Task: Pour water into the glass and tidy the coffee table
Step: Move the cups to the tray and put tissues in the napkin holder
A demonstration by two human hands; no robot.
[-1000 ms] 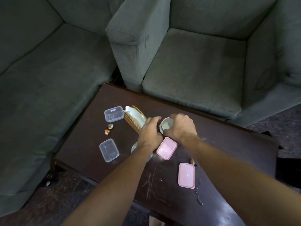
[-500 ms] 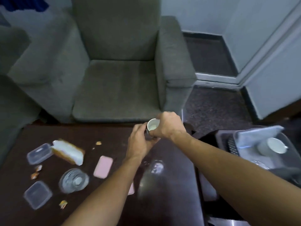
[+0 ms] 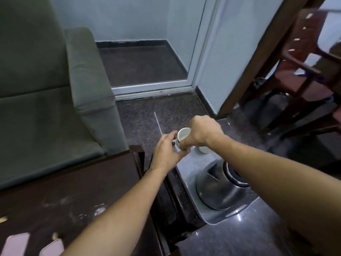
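the cup [image 3: 183, 136] is small, white and round, with a pale inside. its mouth is tipped a little toward the camera. it is held in the air past the right end of the bench [image 3: 73, 191], over the far end of a grey tray [image 3: 191, 165] that sits on the dark speckled floor [image 3: 162, 111].

counted: two white cups, the held one and a second cup [image 3: 203, 149] standing on the tray just beside it. there is one steel bowl [image 3: 217, 191] on the near part of the tray. two pink lids [image 3: 16, 243] lie at the bench's near left corner, and two pale crumbs [image 3: 54, 236] lie close to them. one green armchair [image 3: 46, 93] stands beyond the bench, and one reddish chair [image 3: 302, 67] is at the far right.

the right hand [image 3: 203, 133] comes over the cup from the right. its fingers [image 3: 185, 145] are curled tight round the rim and the right wall, gripping it. the left hand [image 3: 165, 153] is at the cup's left side. its fingers [image 3: 170, 136] are nearly straight and loosely spread, with the tips against the cup's wall and the thumb reaching under its base. it touches the cup rather than clasps it. a small dark spot between this hand and the cup is too blurred to tell.
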